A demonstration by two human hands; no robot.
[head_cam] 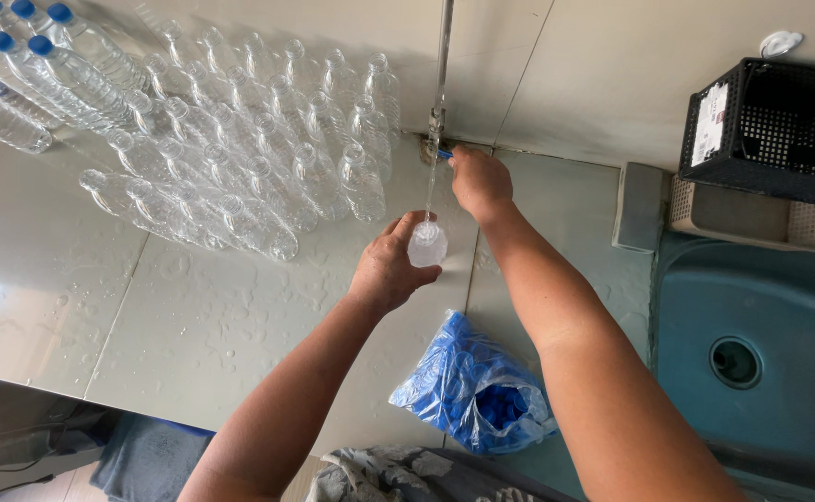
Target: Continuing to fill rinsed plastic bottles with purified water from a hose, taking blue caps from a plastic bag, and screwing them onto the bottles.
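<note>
One clear bottle [427, 244] stands upright in the left hand [387, 270], fingers wrapped round it, mouth directly under the thin water stream so it catches the flow. Farther back, the right hand [478, 179] grips the tap valve [443, 152]. Uncapped bottles [258, 158] crowd the far left counter; a blue bag of caps [475, 390] lies near.

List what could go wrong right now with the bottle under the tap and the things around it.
1. The left hand holds the bottle under a thin stream; its narrow mouth could drift aside, and water would spill onto the already wet counter.
2. The right hand is on the tap valve; shut late, the bottle may overflow.
3. The open bag of blue caps lies just below and could get splashed.
</note>
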